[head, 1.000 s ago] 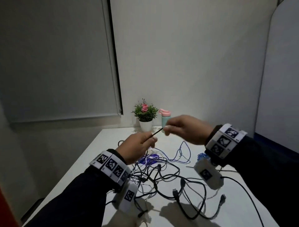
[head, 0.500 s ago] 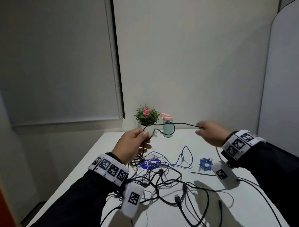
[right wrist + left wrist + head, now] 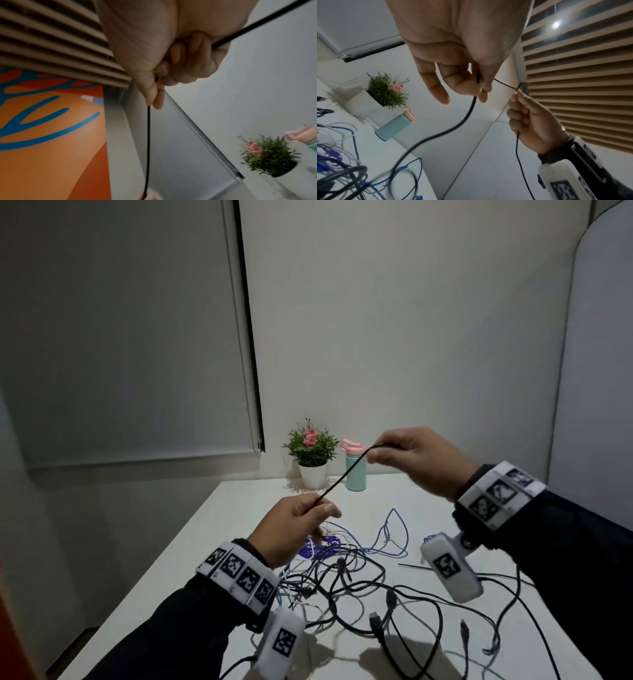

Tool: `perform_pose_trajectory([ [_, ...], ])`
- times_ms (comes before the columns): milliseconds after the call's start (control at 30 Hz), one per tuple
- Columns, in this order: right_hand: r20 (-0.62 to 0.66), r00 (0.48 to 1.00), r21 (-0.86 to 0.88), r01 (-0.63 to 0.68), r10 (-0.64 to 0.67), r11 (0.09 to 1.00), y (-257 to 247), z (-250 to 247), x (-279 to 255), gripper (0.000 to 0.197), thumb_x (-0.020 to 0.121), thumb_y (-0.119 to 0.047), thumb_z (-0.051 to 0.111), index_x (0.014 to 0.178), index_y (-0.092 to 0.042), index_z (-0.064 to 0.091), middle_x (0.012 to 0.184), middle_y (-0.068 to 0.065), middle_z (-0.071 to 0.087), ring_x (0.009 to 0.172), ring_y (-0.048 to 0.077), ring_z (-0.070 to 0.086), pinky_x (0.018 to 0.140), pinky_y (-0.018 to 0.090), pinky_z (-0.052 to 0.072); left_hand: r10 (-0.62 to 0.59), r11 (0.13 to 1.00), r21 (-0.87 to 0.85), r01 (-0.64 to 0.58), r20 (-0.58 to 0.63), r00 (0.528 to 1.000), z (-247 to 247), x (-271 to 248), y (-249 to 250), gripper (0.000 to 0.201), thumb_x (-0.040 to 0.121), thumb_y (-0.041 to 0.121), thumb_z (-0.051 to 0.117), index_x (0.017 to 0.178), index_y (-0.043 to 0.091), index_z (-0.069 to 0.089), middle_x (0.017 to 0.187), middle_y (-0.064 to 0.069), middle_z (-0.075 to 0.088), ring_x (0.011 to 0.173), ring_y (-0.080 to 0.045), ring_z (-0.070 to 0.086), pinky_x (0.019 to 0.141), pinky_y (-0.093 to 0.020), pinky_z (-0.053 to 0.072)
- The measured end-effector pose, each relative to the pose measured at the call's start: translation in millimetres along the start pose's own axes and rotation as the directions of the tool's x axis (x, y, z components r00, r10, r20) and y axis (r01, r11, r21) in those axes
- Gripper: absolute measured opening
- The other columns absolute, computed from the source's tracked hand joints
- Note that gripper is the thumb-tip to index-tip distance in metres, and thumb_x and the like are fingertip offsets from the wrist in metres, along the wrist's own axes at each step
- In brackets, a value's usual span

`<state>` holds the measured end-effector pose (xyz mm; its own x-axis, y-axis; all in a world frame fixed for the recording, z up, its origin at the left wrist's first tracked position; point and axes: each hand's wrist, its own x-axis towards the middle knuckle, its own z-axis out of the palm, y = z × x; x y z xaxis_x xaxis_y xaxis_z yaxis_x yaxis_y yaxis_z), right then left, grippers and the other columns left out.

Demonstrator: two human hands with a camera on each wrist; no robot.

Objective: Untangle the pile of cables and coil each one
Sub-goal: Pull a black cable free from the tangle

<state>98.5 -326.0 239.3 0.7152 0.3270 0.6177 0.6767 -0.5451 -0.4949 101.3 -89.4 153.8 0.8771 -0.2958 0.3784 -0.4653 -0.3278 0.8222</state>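
A thin black cable runs taut between both hands above the table. My left hand pinches its lower end between thumb and fingers; in the left wrist view the black cable drops from that hand into the pile. My right hand is higher and to the right, pinching the cable's upper part. The right wrist view shows the black cable leaving the curled fingers. A tangled pile of black, white and blue cables lies on the white table under the hands.
A small potted plant and a mint bottle with a pink lid stand at the table's back edge by the wall. A purple patch lies under the pile. A grey partition stands to the right, a window blind to the left.
The hands drew apart along the black cable half a second ago. Now the right hand is closer and higher, and the slack loop between the hands is pulled straight.
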Motion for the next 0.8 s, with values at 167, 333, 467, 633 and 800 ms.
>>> perform_pose_trajectory([
  [167,-0.279,0.91,0.176,-0.265,0.306,0.948,39,-14,3,0.019,0.092,-0.022,0.063,0.075,-0.019,0.071,0.046,-0.019,0.052,0.049,-0.002,0.049,0.05,0.015,0.031,-0.01,1.0,-0.027,0.01,0.028,1.0,-14,-5,-12,0.028,0.104,0.024,0.053,0.084,0.015,0.069,0.076,-0.002,0.063,0.078,-0.019,0.057,0.078,-0.035,0.042],
  [333,-0.077,0.911,-0.504,-0.386,0.405,0.773,57,-6,-7,0.033,0.093,-0.019,0.057,0.124,-0.007,0.064,0.127,0.015,0.061,0.119,0.03,0.053,0.099,0.035,0.042,-0.077,0.978,-0.194,0.081,0.028,0.997,-5,-8,-9,0.027,0.106,0.022,0.046,0.086,0.01,0.058,0.054,0.009,0.041,0.047,-0.01,0.042,0.058,-0.033,0.05],
  [467,0.244,0.967,-0.498,0.061,0.072,0.865,18,27,-25,0.072,0.086,-0.021,0.063,0.15,-0.019,0.032,0.147,0.002,0.041,0.133,0.018,0.037,0.111,0.028,0.03,0.048,0.996,0.071,-0.055,0.101,0.994,13,-7,7,0.026,0.105,0.027,0.049,0.087,0.015,0.063,0.048,0.019,0.045,0.045,0.002,0.038,0.049,-0.015,0.032],
  [633,0.399,0.917,-0.218,0.093,0.002,0.972,12,37,-29,0.007,0.097,-0.028,0.058,0.092,-0.03,0.063,0.074,-0.019,0.064,0.069,-0.008,0.055,0.063,0.009,0.038,-0.018,0.99,-0.14,0.03,0.09,0.996,22,-11,13,0.027,0.103,0.029,0.054,0.085,0.009,0.06,0.052,0.012,0.038,0.046,-0.01,0.032,0.044,-0.022,0.028],
  [800,0.071,0.972,0.249,-0.234,0.223,0.94,47,18,-26,0.023,0.098,-0.023,0.056,0.083,-0.024,0.073,0.055,-0.009,0.048,0.043,0.004,0.04,0.043,0.016,0.029,-0.201,0.851,-0.433,0.296,0.252,0.947,12,-33,5,0.044,0.096,0.045,0.057,0.062,0.021,0.044,0.059,0.003,0.021,0.047,-0.012,0.016,0.044,-0.02,0.02],
])
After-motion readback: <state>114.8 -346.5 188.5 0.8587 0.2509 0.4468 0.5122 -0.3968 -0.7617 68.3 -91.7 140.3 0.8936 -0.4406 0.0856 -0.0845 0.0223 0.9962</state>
